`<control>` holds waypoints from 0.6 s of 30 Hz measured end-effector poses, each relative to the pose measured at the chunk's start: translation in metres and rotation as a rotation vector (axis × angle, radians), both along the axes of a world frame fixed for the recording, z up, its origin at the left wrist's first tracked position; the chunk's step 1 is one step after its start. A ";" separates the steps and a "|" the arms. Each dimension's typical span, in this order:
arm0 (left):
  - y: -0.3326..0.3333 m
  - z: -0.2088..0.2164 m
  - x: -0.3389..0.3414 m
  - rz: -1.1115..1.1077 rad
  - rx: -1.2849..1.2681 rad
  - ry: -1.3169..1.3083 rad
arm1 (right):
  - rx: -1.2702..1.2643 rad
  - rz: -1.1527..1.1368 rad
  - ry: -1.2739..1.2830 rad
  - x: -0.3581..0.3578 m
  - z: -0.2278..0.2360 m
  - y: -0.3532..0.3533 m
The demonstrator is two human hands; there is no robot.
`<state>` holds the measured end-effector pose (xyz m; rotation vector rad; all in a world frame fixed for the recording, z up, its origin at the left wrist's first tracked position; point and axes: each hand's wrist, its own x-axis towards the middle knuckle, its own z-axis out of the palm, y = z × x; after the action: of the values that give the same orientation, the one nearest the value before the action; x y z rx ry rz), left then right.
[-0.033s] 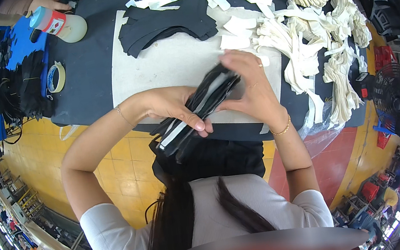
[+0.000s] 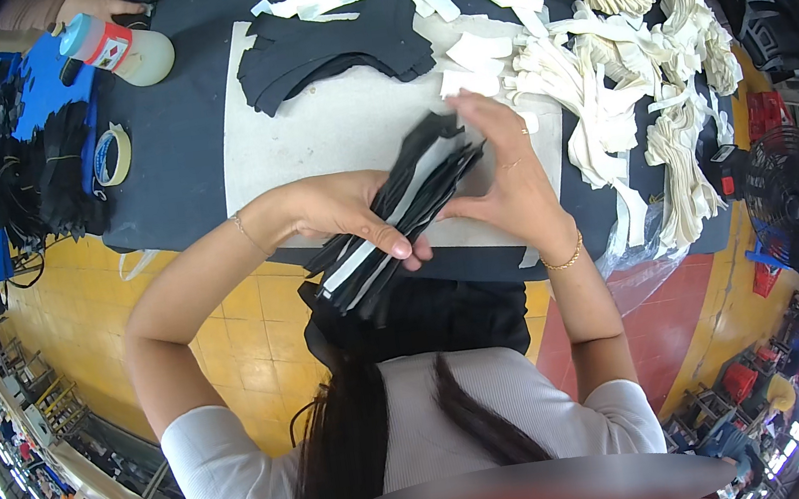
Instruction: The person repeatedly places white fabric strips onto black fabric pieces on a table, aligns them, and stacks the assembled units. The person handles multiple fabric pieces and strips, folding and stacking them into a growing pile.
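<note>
My left hand (image 2: pixel 355 217) grips a thick bundle of black fabric pieces (image 2: pixel 431 180) around its near half, thumb on top. Pale strips show among the black layers, which spread apart toward the far end. Beside that far end is my right hand (image 2: pixel 510 169), open, its fingers stretched away from its thumb. The thumb tip lies close to the bundle's edge; whether it touches, I cannot tell. Beyond the bundle, a stack of black cut fabric pieces (image 2: pixel 337 46) lies on a pale sheet (image 2: pixel 255 147), with small white pieces (image 2: pixel 476 63) at its right.
White fabric strips (image 2: pixel 600 87) are heaped at the right of the dark table (image 2: pixel 178 178). A bottle (image 2: pixel 126 53), a tape roll (image 2: pixel 111 154) and black bundles (image 2: pixel 52 174) are at the left. Another person's hand (image 2: pixel 100 4) shows at the far left. A fan (image 2: pixel 791 198) stands right.
My right fingers have moved slightly off the bundle's far end, where the layers now show more spread. My left hand keeps its grip, almost unmoved.
</note>
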<state>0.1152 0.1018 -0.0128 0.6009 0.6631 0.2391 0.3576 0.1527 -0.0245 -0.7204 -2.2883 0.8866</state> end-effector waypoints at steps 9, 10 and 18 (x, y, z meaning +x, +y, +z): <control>0.003 -0.007 0.016 0.019 0.231 0.244 | -0.167 0.087 0.038 0.004 -0.009 -0.003; 0.003 -0.009 0.018 0.019 0.272 0.260 | -0.212 0.129 0.012 0.005 -0.008 -0.002; 0.000 -0.014 0.024 0.184 0.526 0.480 | -0.299 0.206 -0.007 0.012 -0.013 0.001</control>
<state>0.1394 0.1022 -0.0263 1.1224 1.1351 0.4554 0.3692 0.1532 -0.0371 -0.6171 -2.2902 1.3448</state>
